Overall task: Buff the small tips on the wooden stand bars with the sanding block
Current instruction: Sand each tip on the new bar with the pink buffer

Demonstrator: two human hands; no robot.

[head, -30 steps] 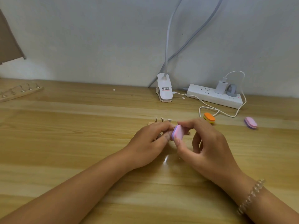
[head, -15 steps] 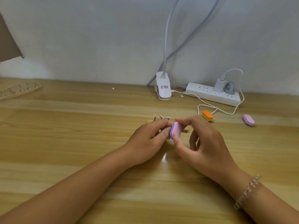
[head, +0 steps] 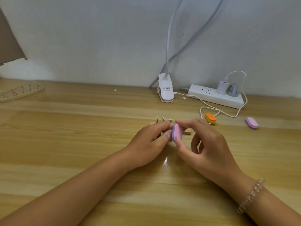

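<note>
At the far left, a second wooden bar [head: 19,95] lies flat near the wall, with a row of small metal pegs standing up out of it. The counter [head: 65,144] is pale wood-grain with a slight sheen.

Your left hand [head: 151,141] sits at the middle of the counter, fingers curled down over the wooden stand bar [head: 187,132] and holding it. Only the bar's light, squared right end shows past your fingers. Three small pale tips [head: 163,119] stick up just behind your knuckles.

The sanding block [head: 176,132] is a small rounded oblong in pink and lilac layers, and it looks like foam. It stands on edge over the bar, right against your left fingertips. Your right hand [head: 206,144] pinches it between thumb and forefinger, with the other fingers loosely curled behind. A clear beaded bracelet [head: 251,195] circles that wrist.

Behind your hands, a white plastic clip base [head: 166,91] with a bendy white neck carries a label in red and black print — too small to read. Right of it, a white power strip [head: 215,97] lies along the wall with a white charger [head: 221,87] and a grey plug [head: 232,90] in its sockets, and a thin white cable [head: 228,114] loops across the counter.

An orange-topped block [head: 210,118] rests by the cable, and a pink block [head: 251,122] lies well apart to its right — both the same rounded oblong shape.
</note>
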